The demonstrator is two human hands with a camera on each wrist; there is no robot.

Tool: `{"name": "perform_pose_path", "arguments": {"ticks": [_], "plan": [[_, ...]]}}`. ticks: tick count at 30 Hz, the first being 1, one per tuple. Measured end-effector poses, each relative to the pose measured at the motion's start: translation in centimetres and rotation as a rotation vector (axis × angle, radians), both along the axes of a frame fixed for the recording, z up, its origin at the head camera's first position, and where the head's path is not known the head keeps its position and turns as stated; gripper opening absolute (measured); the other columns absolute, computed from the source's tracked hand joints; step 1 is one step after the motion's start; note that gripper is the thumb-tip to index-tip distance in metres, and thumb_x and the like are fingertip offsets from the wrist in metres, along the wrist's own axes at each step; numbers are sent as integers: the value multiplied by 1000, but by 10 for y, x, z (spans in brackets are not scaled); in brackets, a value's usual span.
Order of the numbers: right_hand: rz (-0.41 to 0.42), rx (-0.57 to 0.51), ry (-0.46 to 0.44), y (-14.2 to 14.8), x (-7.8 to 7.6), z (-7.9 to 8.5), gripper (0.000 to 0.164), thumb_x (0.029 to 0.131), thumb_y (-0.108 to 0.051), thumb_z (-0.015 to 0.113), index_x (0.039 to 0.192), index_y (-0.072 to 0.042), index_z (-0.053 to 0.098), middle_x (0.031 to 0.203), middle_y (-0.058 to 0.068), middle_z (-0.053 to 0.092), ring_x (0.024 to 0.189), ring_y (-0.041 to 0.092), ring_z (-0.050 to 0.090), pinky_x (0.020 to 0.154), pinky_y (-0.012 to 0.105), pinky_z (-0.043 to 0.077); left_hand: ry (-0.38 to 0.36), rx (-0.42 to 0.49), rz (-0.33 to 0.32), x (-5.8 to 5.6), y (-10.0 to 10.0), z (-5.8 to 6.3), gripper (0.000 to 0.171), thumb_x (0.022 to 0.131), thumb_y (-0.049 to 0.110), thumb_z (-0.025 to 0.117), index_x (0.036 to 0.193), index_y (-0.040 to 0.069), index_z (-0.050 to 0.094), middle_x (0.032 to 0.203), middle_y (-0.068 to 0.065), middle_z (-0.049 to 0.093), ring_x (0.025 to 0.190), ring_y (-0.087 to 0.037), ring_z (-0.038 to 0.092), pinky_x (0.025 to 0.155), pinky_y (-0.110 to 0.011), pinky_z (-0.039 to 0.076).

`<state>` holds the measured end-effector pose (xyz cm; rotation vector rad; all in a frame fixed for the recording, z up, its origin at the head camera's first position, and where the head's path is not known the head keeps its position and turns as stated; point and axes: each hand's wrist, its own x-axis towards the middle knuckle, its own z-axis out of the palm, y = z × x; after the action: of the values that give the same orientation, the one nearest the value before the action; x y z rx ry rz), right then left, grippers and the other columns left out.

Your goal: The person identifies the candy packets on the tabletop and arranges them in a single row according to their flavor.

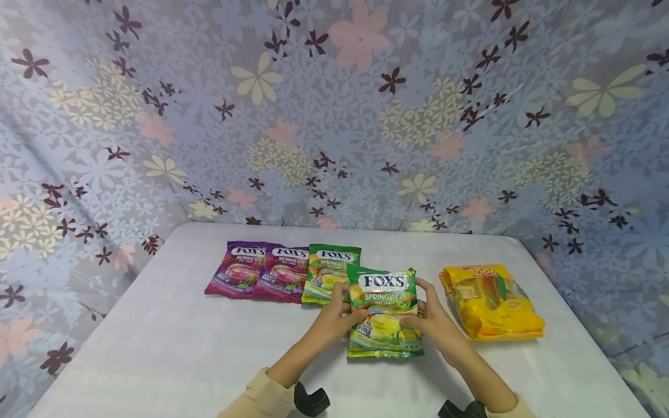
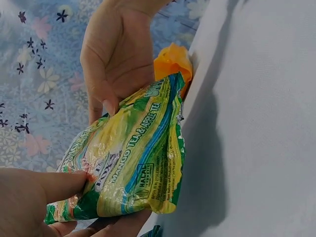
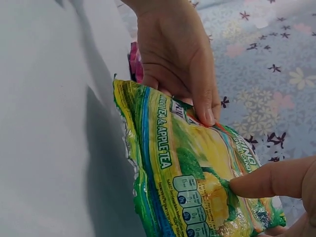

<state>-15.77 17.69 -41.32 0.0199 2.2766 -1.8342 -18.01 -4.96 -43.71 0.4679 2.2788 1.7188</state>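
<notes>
A green and yellow Fox's Spring Tea candy bag (image 1: 385,313) is held up off the table between both hands. My left hand (image 1: 337,313) grips its left side, thumb on the printed front and fingers behind. On the opposite side, my right hand (image 1: 434,316) grips it the same way, its thumb (image 3: 261,181) pressing the front. In the left wrist view the bag (image 2: 128,153) leans over its shadow on the cloth. Behind it lies a second Spring Tea bag (image 1: 326,276), partly covered by the held one in the head view.
Two purple Fox's Berries bags (image 1: 237,273) (image 1: 282,276) lie overlapping at the back left, beside the second green bag. A yellow candy bag (image 1: 491,305) rests to the right of my right hand. Flowered cloth (image 1: 334,116) rises behind the white table (image 1: 209,348).
</notes>
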Motion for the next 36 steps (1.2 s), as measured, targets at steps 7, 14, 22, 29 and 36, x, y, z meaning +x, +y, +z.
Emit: {"name": "perform_pose_path", "arguments": {"ticks": [7, 14, 22, 29, 36], "plan": [[-1, 12, -41, -3, -1, -3, 87, 88, -1, 63, 151, -10, 3, 132, 29, 50, 103, 27, 61, 98, 50, 42, -5, -19, 14, 0, -2, -2, 49, 96, 26, 63, 128, 7, 31, 89, -11, 69, 63, -17, 61, 55, -34, 49], [5, 49, -60, -4, 1, -4, 85, 87, -4, 65, 151, -9, 7, 131, 26, 52, 98, 25, 62, 92, 45, 46, -17, -31, 17, 2, -2, -3, 48, 96, 24, 63, 127, 5, 32, 89, -13, 69, 63, -17, 61, 54, -34, 49], [7, 61, -61, -2, -1, -4, 86, 88, -8, 65, 152, -7, 6, 137, 30, 45, 102, 26, 61, 90, 44, 48, -30, -71, 30, -2, -3, 0, 51, 96, 25, 63, 130, 2, 33, 97, -17, 68, 67, -17, 62, 57, -32, 48], [10, 22, -46, 0, -1, -4, 85, 88, -4, 65, 151, -10, 9, 139, 30, 42, 103, 28, 60, 85, 42, 52, -17, -62, 23, -3, -2, -2, 48, 96, 22, 63, 127, 2, 33, 93, -16, 68, 66, -16, 61, 54, -29, 48], [-1, -15, -39, 0, -2, -4, 88, 86, 1, 65, 151, -11, 7, 139, 32, 41, 101, 29, 61, 79, 40, 53, -8, -71, 15, -3, -2, -1, 48, 96, 22, 63, 128, 3, 32, 95, -17, 67, 61, -17, 59, 53, -31, 50]]}}
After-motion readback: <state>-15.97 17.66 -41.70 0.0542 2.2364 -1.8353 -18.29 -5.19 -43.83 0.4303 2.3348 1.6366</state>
